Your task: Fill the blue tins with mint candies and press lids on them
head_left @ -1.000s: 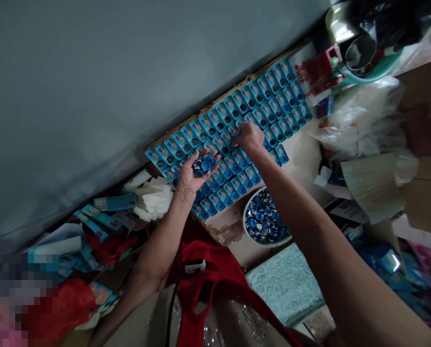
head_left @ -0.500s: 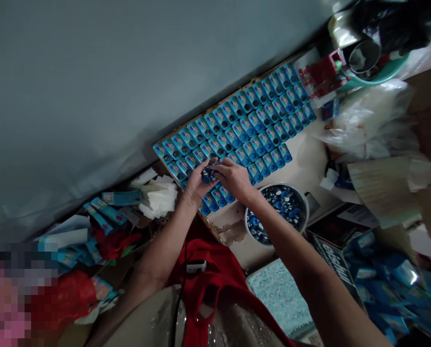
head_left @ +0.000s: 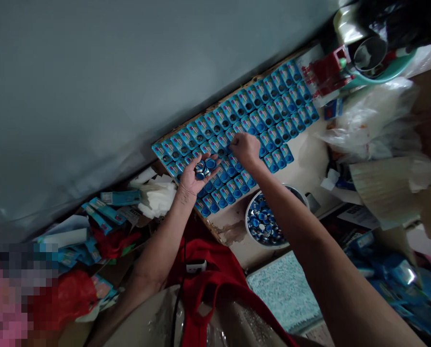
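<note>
My left hand (head_left: 193, 174) is cupped palm up and holds several small round blue-and-silver tins (head_left: 211, 164). Right of it, my right hand (head_left: 244, 148) is pinched, and the blue edge of a small round tin shows at its fingertips. Both hands are over rows of blue blister cards (head_left: 201, 126) laid side by side on a board. Some cards have a dark round recess, others a blue disc in it. Below my right forearm stands a metal bowl (head_left: 249, 234) full of the same tins, partly hidden by the arm.
A grey wall (head_left: 92, 86) borders the board's far side. Flat blue boxes (head_left: 119, 197) and white papers (head_left: 159, 195) lie at left. Clear plastic bags (head_left: 370, 120), a teal basin (head_left: 392, 76) and cardboard are at right. A pale blue textured mat (head_left: 282, 291) lies below the bowl.
My right hand has left my left palm and moved up and right over the cards. My left hand has opened somewhat, baring the tins in its palm.
</note>
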The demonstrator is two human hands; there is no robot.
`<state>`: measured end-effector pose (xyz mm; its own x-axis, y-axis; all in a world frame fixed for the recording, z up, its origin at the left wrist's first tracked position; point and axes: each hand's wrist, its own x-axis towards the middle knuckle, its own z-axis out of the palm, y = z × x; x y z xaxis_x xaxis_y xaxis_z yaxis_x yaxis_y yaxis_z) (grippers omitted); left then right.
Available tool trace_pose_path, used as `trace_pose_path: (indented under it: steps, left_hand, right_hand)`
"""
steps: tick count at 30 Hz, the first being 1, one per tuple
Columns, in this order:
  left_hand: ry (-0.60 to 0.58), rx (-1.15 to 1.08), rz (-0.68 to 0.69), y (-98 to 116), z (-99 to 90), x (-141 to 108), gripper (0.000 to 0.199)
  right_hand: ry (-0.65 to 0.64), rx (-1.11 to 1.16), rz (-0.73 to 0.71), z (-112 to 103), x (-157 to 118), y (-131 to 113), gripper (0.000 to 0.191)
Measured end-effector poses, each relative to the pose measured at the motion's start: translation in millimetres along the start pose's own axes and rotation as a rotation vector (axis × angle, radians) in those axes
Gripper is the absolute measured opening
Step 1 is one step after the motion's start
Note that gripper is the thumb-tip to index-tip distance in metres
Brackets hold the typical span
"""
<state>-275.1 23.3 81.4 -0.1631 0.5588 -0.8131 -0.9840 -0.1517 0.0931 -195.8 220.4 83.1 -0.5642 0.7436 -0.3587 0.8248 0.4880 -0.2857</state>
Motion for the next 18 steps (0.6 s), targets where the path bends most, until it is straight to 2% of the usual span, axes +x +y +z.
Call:
trace_pose_path:
  steps: [2, 4, 8, 12, 15, 18]
  left_hand:
    - [-0.027, 0.001, -0.013, 3.6, 1.5, 1.7, 0.023]
    - [-0.054, -0.002, -0.021, 5.1, 2.6, 4.2, 0.025]
    - [-0.066, -0.011, -0.014, 4.5, 3.5, 5.3, 0.027]
    - [-0.041, -0.011, -0.015, 0.9, 0.7, 0.1, 0.024]
    - [-0.062, -0.013, -0.015, -4.2, -3.1, -1.4, 0.027]
    - [-0.036, -0.034, -0.026, -10.4, -4.0, -0.9, 0.026]
  right_hand:
    - [-0.065, -0.086, 0.038, 0.0, 13.1, -1.0, 0.008]
    - [-0.115, -0.129, 0.081, -2.1, 20.7, -1.8, 0.016]
    - [-0.102, -0.121, 0.068, -11.7, 18.1, -5.6, 0.018]
    - [-0.052, -0.030, 0.004, -18.3, -12.0, -12.1, 0.010]
    - [0.016, 0.161, -0.201, -13.1, -46.6, -14.5, 0.010]
    - [-0.018, 0.257, -0.323, -0.3, -75.6, -14.3, 0.012]
